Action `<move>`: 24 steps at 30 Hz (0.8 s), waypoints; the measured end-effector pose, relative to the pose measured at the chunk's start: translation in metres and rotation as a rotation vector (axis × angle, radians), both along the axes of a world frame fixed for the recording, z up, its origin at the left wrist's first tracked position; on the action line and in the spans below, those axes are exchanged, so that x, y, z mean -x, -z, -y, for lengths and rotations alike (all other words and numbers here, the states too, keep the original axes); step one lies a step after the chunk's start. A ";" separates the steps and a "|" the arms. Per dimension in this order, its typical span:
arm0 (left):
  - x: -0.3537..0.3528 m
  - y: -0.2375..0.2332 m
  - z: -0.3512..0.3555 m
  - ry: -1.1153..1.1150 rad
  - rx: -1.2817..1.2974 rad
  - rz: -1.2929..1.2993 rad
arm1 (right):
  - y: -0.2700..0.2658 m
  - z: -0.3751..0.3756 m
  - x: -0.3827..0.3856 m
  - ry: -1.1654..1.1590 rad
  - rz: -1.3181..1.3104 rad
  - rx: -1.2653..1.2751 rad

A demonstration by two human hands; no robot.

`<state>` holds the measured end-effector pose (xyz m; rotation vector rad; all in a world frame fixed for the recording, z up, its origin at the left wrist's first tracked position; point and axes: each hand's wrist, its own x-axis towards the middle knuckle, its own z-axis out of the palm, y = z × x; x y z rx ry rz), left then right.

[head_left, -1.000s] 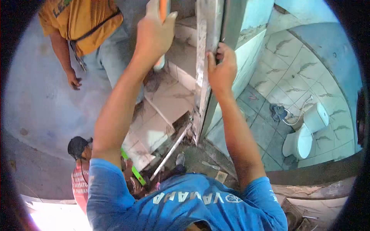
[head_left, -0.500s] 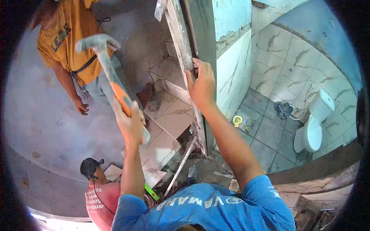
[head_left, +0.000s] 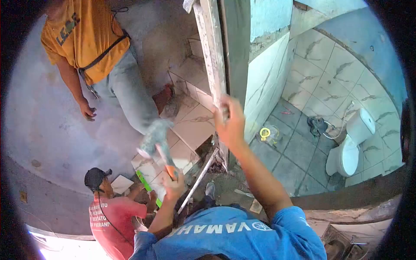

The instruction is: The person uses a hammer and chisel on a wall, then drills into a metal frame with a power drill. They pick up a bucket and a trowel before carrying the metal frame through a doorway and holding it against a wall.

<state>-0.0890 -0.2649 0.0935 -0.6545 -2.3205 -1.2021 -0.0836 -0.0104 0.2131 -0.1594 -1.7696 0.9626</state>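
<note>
Through the head camera I see that the hammer (head_left: 157, 141) has dropped: half a second ago it was raised high on the left side of my view, and now its blurred head hangs low, well apart from the post (head_left: 211, 56). My left hand (head_left: 174, 186) is closed around the handle, just below the orange part of the grip. My right hand (head_left: 231, 123) has slid down too and sits lower along the post, touching it near the bottom third. Its fingers are curled, but the blur hides whether they pinch anything small, so I cannot tell if it grips or only rests there.

For the work, I judge this means no blow is landing on the post at this moment, while the spot attended to by my right hand now lies lower.

More of the green level (head_left: 148, 188) has come into sight, beside the hands of the crouching person in red (head_left: 115, 216). A white pole (head_left: 198, 180) leans near the foot of the post. The person in orange (head_left: 93, 43) stands beyond the hammer, uncomfortably close to its line in my view, though I cannot judge the depth.
</note>
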 end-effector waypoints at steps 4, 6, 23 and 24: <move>-0.014 0.082 0.016 0.092 0.029 0.131 | 0.098 0.040 -0.036 -0.538 0.399 0.152; -0.022 0.130 0.028 0.072 0.182 0.076 | 0.135 0.053 -0.061 -0.793 0.574 0.067; 0.017 0.240 0.093 0.745 0.510 0.251 | 0.185 0.065 -0.093 -0.750 1.139 1.251; 0.021 0.234 0.092 0.688 0.509 0.221 | 0.183 0.076 -0.085 -0.603 1.142 1.301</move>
